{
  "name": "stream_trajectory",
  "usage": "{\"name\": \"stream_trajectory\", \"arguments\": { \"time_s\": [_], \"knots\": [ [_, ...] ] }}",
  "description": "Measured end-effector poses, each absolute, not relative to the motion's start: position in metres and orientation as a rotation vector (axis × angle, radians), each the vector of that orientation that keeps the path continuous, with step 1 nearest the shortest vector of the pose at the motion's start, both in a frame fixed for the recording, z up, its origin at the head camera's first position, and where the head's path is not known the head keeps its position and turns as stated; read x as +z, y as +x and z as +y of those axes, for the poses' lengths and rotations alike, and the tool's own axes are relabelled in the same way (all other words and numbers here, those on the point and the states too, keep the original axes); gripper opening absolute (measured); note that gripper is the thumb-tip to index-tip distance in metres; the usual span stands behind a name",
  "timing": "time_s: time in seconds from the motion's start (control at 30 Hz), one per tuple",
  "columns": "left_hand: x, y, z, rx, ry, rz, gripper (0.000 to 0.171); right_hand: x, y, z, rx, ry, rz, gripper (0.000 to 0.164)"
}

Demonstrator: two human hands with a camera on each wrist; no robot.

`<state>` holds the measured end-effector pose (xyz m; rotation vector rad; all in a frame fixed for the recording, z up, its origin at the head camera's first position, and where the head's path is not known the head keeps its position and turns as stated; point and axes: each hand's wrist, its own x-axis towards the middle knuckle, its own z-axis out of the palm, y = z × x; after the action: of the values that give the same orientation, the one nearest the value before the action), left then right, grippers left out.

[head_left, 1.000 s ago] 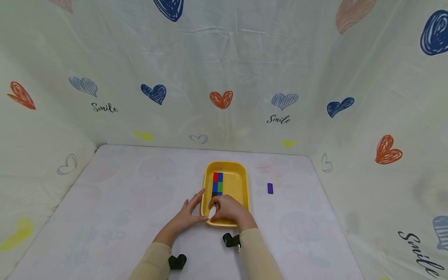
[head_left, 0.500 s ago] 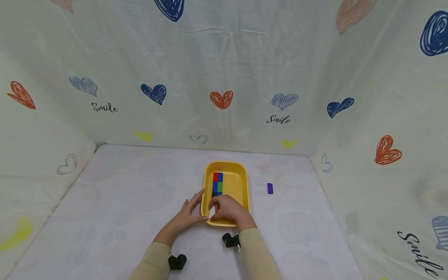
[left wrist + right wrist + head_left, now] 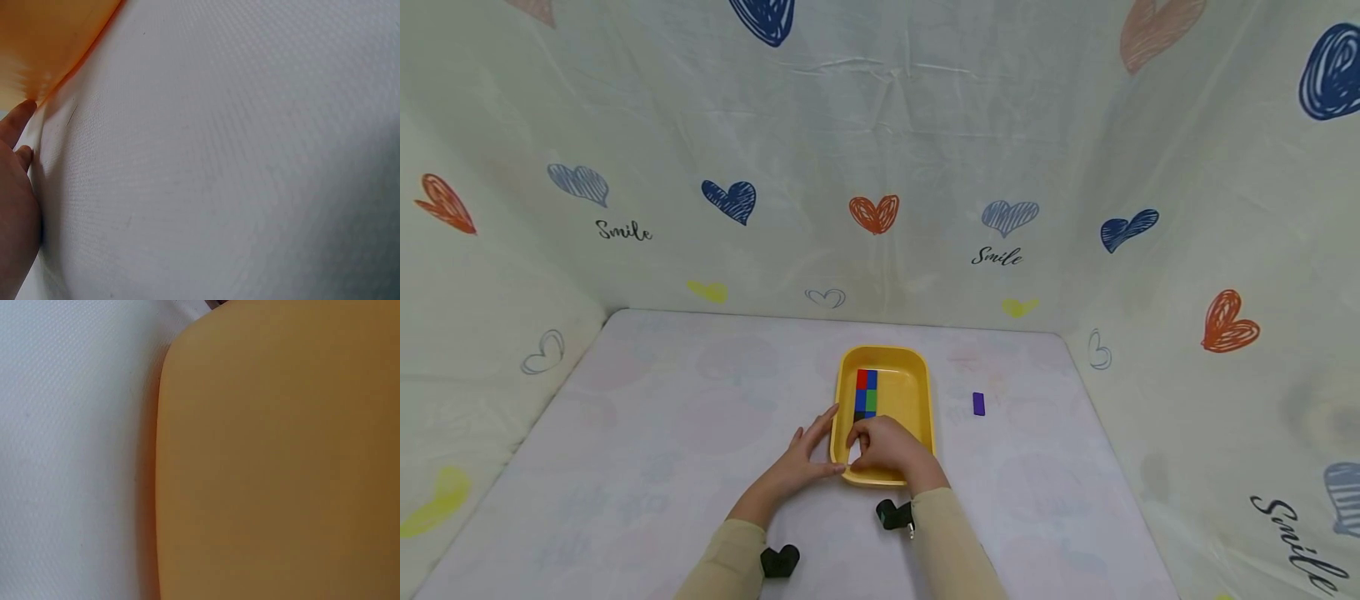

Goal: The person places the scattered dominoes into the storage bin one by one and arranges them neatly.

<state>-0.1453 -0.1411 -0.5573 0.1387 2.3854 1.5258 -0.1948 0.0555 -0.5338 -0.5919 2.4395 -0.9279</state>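
Observation:
In the head view a yellow tray (image 3: 904, 375) stands on the table, with a two-wide column of small coloured blocks (image 3: 866, 393) along its left side: red, blue, green and a dark one. My right hand (image 3: 891, 446) reaches over the tray's near end. Between its thumb and fingers it pinches a white block (image 3: 854, 452), just below the column; the hand hides part of both. My left hand (image 3: 797, 463) is spread at the tray's left wall, fingertips and thumb against the rim. In the left wrist view, its fingers (image 3: 20, 122) touch the tray's outside (image 3: 56, 37).
A single purple block (image 3: 978, 404) lies on the table (image 3: 1037, 467) to the right of the tray. Dark wrist mounts (image 3: 780, 562) sit beside both sleeves. A white curtain printed with hearts (image 3: 880, 125) surrounds the table. The right wrist view is mostly tray wall (image 3: 269, 456).
The white block has turned slightly under my right fingers, which have barely shifted. My left hand and the tray stay in place.

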Motion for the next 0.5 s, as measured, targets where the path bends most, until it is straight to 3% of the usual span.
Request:
{"name": "stream_trajectory", "arguments": {
  "time_s": [0.5],
  "knots": [
    [-0.5566,-0.1436,-0.1417,1.533,0.091,2.365,0.097,-0.5328,-0.1966,0.0553,-0.917,-0.589,2.445,0.024]
  ]
}}
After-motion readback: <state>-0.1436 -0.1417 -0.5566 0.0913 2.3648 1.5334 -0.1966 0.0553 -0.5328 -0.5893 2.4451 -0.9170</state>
